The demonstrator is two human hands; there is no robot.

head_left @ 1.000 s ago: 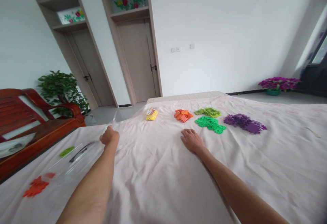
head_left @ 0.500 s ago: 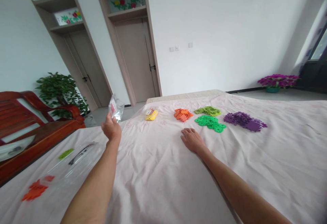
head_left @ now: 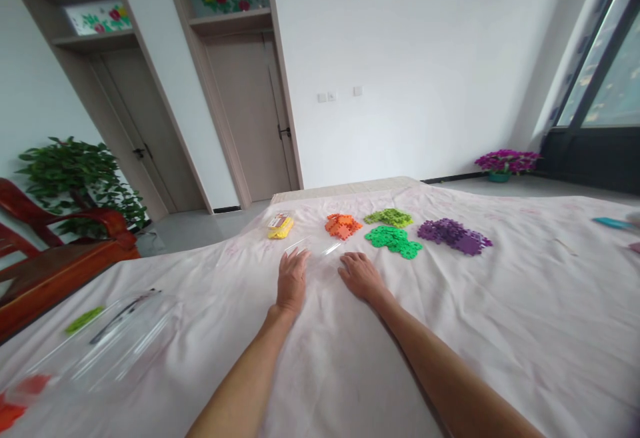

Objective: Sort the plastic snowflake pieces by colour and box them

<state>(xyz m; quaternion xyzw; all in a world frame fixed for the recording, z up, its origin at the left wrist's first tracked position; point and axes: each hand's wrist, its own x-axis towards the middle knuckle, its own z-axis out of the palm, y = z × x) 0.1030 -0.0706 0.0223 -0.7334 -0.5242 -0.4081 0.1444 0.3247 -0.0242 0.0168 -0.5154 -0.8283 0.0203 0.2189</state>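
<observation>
My left hand (head_left: 293, 281) is low over the cloth, its fingers closed on the left edge of a clear plastic bag (head_left: 323, 251). The bag lies nearly flat between my hands. My right hand (head_left: 361, 275) rests palm down on the cloth by the bag's right side, fingers loosely stretched and holding nothing. Just beyond are piles of orange (head_left: 343, 226), green (head_left: 393, 241), lime-green (head_left: 389, 217) and purple (head_left: 454, 235) notched plastic pieces. A labelled pack of yellow pieces (head_left: 281, 227) sits farther left.
A pale patterned cloth (head_left: 340, 371) covers the wide surface. At left lie a clear plastic case (head_left: 125, 331), lime-green pieces (head_left: 84, 320) and orange-red pieces (head_left: 13, 415). A flat blue thing (head_left: 611, 223) shows at the right edge. A wooden armchair (head_left: 115, 241) stands at left.
My left hand has come right and down with the clear bag, from the far left to beside my right hand. My right hand stays on the cloth. The view has turned right.
</observation>
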